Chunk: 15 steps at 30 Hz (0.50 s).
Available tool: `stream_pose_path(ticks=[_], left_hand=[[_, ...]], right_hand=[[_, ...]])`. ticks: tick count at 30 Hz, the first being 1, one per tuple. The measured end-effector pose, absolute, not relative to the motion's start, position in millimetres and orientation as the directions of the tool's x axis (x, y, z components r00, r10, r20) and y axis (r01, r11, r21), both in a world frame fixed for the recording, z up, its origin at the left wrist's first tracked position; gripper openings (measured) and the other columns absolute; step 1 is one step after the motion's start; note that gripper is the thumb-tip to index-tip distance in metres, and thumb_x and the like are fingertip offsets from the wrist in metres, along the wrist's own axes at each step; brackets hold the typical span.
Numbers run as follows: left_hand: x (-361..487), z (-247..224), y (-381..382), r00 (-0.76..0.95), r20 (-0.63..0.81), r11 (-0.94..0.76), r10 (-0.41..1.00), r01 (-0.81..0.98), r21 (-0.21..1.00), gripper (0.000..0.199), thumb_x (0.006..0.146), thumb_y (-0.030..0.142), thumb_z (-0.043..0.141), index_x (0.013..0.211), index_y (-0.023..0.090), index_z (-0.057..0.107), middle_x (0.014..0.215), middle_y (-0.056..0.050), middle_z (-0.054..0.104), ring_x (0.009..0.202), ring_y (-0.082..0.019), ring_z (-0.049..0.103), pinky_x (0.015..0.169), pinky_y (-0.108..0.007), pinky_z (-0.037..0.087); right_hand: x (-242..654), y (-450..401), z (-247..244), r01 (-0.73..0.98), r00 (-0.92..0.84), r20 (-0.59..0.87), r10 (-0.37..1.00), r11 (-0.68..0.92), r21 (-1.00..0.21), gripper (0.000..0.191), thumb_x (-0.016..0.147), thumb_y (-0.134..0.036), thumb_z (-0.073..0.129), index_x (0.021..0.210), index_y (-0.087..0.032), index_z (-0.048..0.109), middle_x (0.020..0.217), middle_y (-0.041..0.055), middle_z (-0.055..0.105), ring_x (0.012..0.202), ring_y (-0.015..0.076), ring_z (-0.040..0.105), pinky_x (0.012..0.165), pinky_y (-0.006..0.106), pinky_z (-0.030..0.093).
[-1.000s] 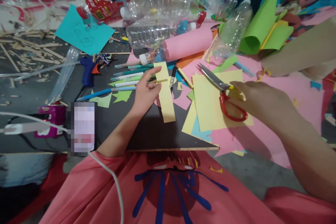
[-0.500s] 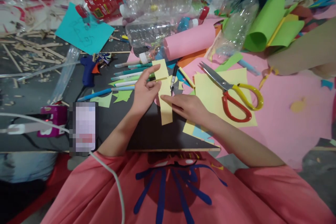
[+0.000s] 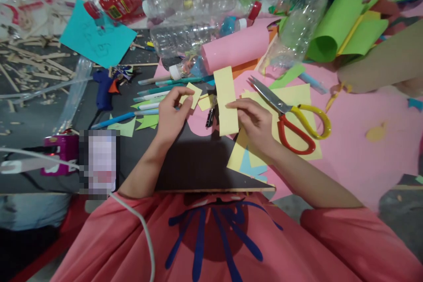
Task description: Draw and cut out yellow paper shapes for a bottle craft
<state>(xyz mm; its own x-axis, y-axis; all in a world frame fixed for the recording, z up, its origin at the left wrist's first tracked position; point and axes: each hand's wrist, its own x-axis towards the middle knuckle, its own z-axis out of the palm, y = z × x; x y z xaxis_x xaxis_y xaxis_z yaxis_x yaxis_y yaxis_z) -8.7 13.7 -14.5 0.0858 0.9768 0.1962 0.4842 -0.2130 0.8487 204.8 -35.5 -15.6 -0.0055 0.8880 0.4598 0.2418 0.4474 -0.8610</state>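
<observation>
My left hand (image 3: 174,112) pinches a small square of yellow paper (image 3: 194,97) between thumb and fingers. To its right, my right hand (image 3: 253,119) grips a longer yellow paper strip (image 3: 227,110) by its right edge, the strip standing nearly upright. The two pieces are apart. Between them a black pen (image 3: 210,112) lies on the dark table, beside a small yellow scrap (image 3: 205,102). Scissors (image 3: 287,112) with one yellow and one red handle rest on a yellow sheet (image 3: 304,97), right of my right hand.
A blue glue gun (image 3: 103,89) and several markers (image 3: 152,97) lie to the left, above a phone (image 3: 102,161) with a cable. Clear plastic bottles (image 3: 194,2) and a pink paper roll (image 3: 236,48) fill the back. A pink sheet (image 3: 370,154) covers the right side.
My right hand has moved right and up with the long strip, away from the small square. My left hand has shifted slightly left, holding the square. The view has shifted a little.
</observation>
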Motion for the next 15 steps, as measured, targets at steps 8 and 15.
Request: stream_pose_path(ticks=[8, 15], left_hand=[[-3, -3, 6, 0.150, 0.017, -0.118, 0.989, 0.699, 0.705, 0.021, 0.080, 0.024, 0.060, 0.100, 0.022, 0.068, 0.056, 0.007, 0.047, 0.052, -0.011, 0.045, 0.057, -0.024, 0.034], [0, 1, 3, 0.180, 0.037, -0.169, 0.983, 0.805, 0.568, 0.022, 0.080, 0.025, 0.057, 0.098, 0.025, 0.071, 0.062, 0.003, 0.062, 0.057, -0.014, 0.054, 0.059, -0.025, 0.033]], right_hand=[[206, -33, -21, 0.082, 0.097, 0.225, 0.969, 0.218, -0.973, 0.027, 0.095, -0.045, 0.055, 0.092, -0.026, 0.075, 0.089, 0.0008, 0.072, 0.050, 0.0096, 0.052, 0.054, 0.030, 0.050], [205, -33, -21, 0.098, 0.088, 0.180, 0.980, 0.172, -0.980, 0.030, 0.093, -0.050, 0.055, 0.094, -0.025, 0.072, 0.098, 0.0048, 0.072, 0.070, 0.0165, 0.065, 0.068, 0.036, 0.054]])
